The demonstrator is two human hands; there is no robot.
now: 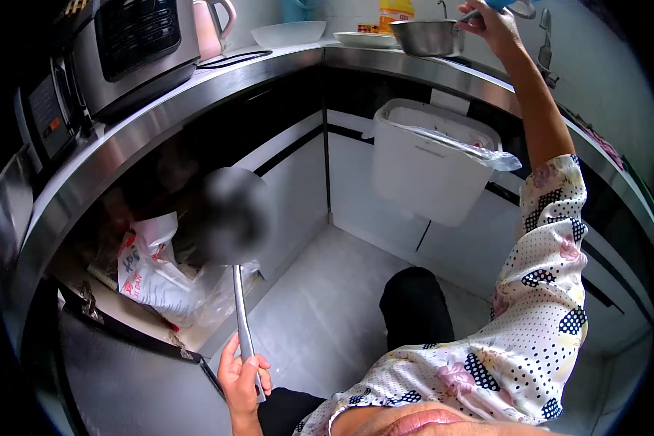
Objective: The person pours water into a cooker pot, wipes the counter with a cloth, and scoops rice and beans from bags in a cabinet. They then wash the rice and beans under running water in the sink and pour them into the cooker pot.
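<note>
My left hand (244, 376) is closed round the long metal handle (243, 312) of a utensil, held upright at the lower left. The utensil's round dark head (236, 214) is blurred, so its details cannot be made out. At the top right, my right hand (490, 29) reaches over the counter with fingers closed round the handle of a steel saucepan (425, 38). A blue piece (498, 3) shows beside that hand at the frame's top edge. The inside of the pan is hidden.
An open lower cabinet holds a white printed bag (152, 272); its dark door (134, 370) stands open. A white bin (432, 163) hangs on the cabinet front. The counter bears an oven (142, 51), a pink kettle (207, 29), a white bowl (289, 34) and a plate (365, 40).
</note>
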